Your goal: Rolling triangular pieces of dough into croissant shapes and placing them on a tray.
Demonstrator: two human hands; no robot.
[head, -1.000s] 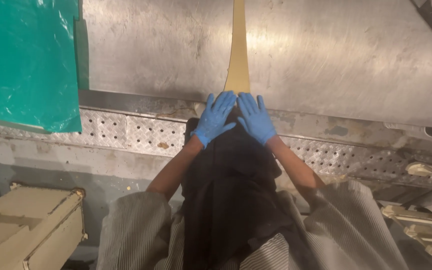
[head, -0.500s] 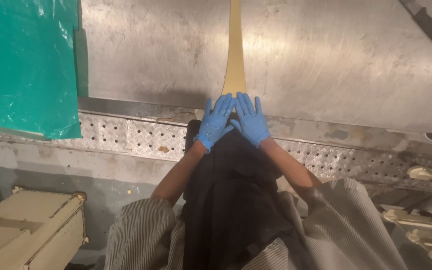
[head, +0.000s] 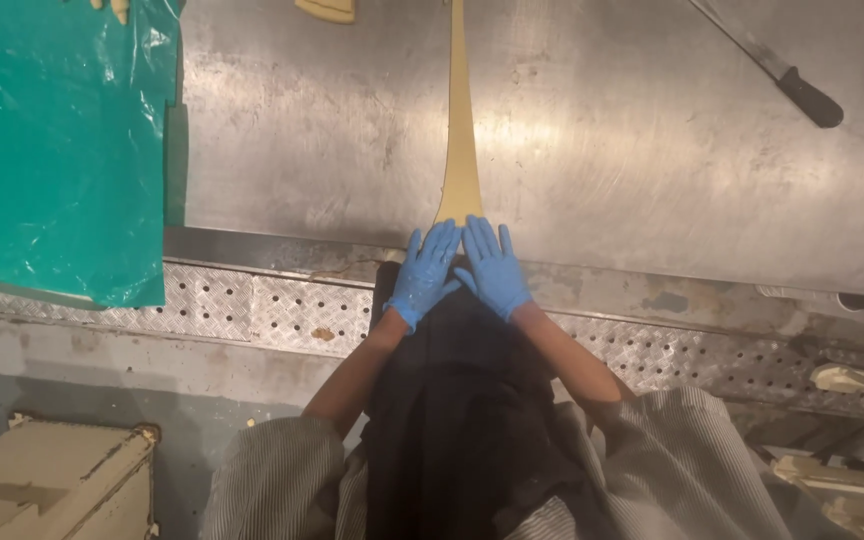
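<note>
Head view, looking straight down: a long, thin strip of pale dough [head: 459, 130] is laid along a steel worktable [head: 602, 170], its near end reaching the table's front edge. Both blue-gloved hands are pressed flat there side by side, left hand [head: 424, 274] and right hand [head: 493, 267], fingers stretched out and slightly spread, clamped on nothing. A dark-handled knife [head: 777, 70] is seen at far right, a green plastic sheet [head: 52, 140] at left. Perforated metal flooring [head: 252, 305] is seen below, with a cream box [head: 47, 485] at lower left.
</note>
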